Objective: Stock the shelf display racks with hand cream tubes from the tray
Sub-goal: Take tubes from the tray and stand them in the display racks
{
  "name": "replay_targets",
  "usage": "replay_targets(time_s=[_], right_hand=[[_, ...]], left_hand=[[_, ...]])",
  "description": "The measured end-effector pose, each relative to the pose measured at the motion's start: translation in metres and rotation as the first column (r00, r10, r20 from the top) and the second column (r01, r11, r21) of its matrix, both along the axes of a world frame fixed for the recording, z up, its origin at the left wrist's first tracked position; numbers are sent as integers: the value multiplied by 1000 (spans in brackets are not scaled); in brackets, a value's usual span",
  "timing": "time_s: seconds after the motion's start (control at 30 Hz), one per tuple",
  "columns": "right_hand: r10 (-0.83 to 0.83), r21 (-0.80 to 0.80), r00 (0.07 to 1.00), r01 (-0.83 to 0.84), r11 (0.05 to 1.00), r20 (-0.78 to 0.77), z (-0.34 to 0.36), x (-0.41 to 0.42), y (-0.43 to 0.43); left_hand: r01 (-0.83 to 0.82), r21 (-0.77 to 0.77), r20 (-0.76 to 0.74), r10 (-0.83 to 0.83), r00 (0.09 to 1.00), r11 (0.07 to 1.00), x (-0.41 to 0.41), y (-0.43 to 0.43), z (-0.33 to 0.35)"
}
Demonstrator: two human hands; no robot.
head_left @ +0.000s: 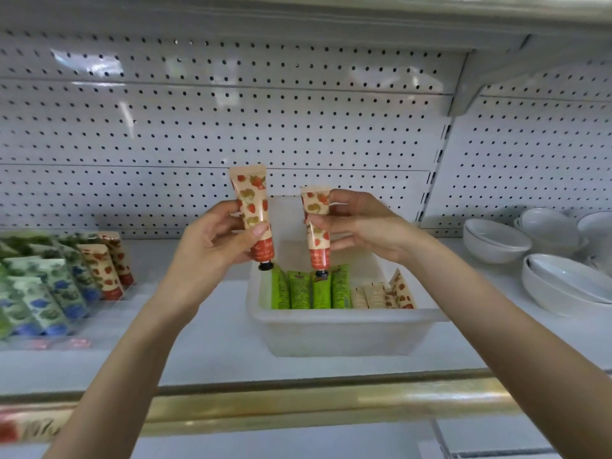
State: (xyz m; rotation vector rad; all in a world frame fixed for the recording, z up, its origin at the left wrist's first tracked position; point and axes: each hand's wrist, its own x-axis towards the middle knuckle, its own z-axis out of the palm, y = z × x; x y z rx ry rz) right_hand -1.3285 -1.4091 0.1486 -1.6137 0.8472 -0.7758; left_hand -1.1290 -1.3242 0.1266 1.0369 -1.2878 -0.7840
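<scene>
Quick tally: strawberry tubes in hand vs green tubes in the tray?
Strawberry tubes in hand: 2, one in left hand, one in right hand
Green tubes in tray: 4
Total: 6

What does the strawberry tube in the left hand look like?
The strawberry tube is cream-coloured, soft-looking plastic printed with red strawberries, with an orange-red band low down. Its small black cap points down and its flat crimped end points up, leaning a little to the left. The left hand grips its lower half, thumb across the front. It is held in the air by the left end of the white tray and seems to touch nothing else.
</scene>
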Motion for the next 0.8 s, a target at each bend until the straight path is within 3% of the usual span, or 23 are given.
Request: replay_targets(time_s=[0.4, 0.8], right_hand=[[31, -94, 999, -30, 995, 13, 0, 48, 21], [18, -158, 997, -7, 987, 71, 2, 132, 44]], left_hand=[[-201, 33, 29, 200, 979, 979, 45, 47, -13], [-209, 9, 92, 208, 974, 978, 121, 60, -14]])
